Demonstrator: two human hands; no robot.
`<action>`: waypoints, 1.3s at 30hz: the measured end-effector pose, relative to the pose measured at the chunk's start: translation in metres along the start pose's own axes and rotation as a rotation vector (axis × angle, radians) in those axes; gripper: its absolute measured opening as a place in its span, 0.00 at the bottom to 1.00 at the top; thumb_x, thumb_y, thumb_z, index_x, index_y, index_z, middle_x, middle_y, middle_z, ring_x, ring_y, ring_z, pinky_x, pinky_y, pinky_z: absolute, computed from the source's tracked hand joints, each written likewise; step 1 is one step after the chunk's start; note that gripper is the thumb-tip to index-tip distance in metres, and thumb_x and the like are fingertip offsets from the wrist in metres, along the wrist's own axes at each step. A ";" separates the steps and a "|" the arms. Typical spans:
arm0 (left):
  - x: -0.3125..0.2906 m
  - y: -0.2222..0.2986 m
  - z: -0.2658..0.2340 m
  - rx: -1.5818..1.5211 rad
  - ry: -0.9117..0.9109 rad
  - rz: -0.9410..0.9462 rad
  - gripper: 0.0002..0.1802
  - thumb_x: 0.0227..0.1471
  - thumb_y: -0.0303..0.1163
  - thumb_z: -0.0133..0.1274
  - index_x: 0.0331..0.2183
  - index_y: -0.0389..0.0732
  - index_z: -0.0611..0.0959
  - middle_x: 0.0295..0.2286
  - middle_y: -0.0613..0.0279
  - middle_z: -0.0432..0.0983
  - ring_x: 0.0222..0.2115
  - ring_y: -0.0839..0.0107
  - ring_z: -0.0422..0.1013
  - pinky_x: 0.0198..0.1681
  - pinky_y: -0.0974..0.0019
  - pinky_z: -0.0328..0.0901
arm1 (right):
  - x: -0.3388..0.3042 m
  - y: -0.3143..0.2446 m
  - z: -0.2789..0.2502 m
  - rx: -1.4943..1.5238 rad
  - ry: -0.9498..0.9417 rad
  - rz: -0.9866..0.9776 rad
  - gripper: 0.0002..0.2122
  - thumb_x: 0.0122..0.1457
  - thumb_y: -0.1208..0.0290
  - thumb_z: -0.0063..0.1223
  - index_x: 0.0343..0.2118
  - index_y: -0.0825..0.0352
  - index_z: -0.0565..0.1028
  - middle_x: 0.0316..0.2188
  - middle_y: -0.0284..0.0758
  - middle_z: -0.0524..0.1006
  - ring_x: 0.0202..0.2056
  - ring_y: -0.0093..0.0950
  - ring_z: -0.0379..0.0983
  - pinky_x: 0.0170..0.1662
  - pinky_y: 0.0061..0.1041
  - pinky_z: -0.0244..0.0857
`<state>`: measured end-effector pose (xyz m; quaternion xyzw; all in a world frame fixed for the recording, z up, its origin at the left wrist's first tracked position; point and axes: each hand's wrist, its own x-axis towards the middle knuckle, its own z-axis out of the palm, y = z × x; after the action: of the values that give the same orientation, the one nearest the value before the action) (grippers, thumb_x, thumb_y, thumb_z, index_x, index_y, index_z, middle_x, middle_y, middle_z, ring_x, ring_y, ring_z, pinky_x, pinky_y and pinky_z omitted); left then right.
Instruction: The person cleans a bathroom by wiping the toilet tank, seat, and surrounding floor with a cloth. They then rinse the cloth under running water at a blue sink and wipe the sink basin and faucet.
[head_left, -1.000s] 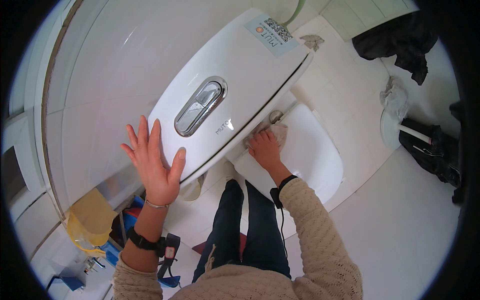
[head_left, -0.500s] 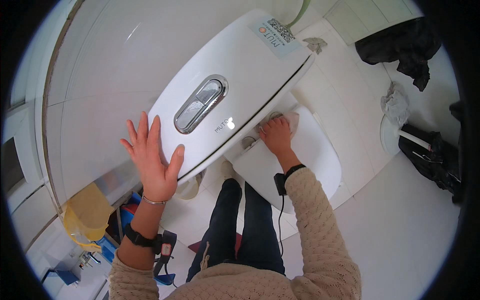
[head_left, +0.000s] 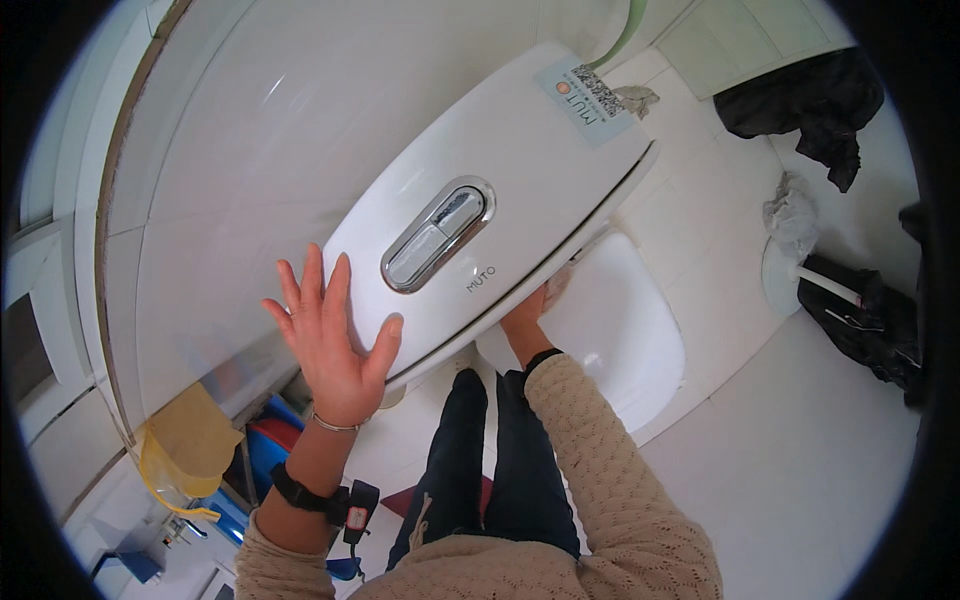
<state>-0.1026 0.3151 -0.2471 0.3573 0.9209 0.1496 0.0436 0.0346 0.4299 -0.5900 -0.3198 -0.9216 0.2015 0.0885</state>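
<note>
Fingers spread, my left hand (head_left: 338,350) rests open on the left end of the white toilet tank lid (head_left: 520,150). A chrome oval flush button (head_left: 438,235) is set in that lid, close to this hand. My right hand (head_left: 524,318) reaches in beside the front edge of the tank, over the back of the closed toilet seat lid (head_left: 625,330). A pale pinkish cloth (head_left: 556,288) shows at its fingers, which the tank lid mostly hides.
A green hose (head_left: 625,35) runs behind the tank's far end. Black bags (head_left: 805,100) and a white bin with a crumpled plastic liner (head_left: 790,215) stand to the right. At the lower left are a yellow dustpan-like item (head_left: 190,440) and blue containers. White tiled wall borders the left.
My right hand has moved left and down along the back of the seat with the cloth, going partly under the tank edge. My left hand stays spread on the tank lid.
</note>
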 end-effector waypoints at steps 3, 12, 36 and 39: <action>-0.005 -0.008 0.002 -0.001 0.034 -0.014 0.38 0.47 0.42 0.55 0.57 0.37 0.65 0.61 0.45 0.50 0.63 0.41 0.37 0.60 0.35 0.23 | -0.004 -0.021 -0.012 -0.127 -0.225 -0.046 0.14 0.53 0.70 0.47 0.41 0.70 0.76 0.41 0.40 0.74 0.48 0.39 0.66 0.61 0.42 0.49; 0.005 -0.002 0.007 -0.004 0.016 0.046 0.39 0.48 0.44 0.56 0.58 0.37 0.65 0.61 0.46 0.50 0.63 0.41 0.38 0.60 0.34 0.25 | -0.100 -0.052 0.074 0.529 -0.395 0.258 0.18 0.64 0.63 0.35 0.53 0.65 0.64 0.55 0.36 0.65 0.56 0.31 0.59 0.58 0.27 0.54; 0.001 -0.005 0.000 -0.016 0.001 0.002 0.38 0.47 0.43 0.55 0.57 0.36 0.65 0.61 0.45 0.50 0.63 0.40 0.38 0.59 0.32 0.25 | 0.050 0.071 -0.030 -0.046 -0.170 -0.231 0.13 0.50 0.70 0.50 0.39 0.63 0.78 0.39 0.31 0.77 0.50 0.31 0.67 0.54 0.32 0.56; 0.002 -0.008 -0.001 0.008 -0.022 -0.009 0.39 0.47 0.45 0.56 0.56 0.36 0.67 0.61 0.44 0.50 0.63 0.38 0.39 0.58 0.30 0.26 | 0.050 0.064 -0.029 0.587 -0.199 0.114 0.18 0.58 0.71 0.45 0.51 0.66 0.70 0.50 0.36 0.72 0.56 0.34 0.63 0.58 0.31 0.55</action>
<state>-0.1093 0.3108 -0.2489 0.3550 0.9225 0.1417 0.0531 0.0395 0.5160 -0.5898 -0.3107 -0.8086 0.4940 0.0750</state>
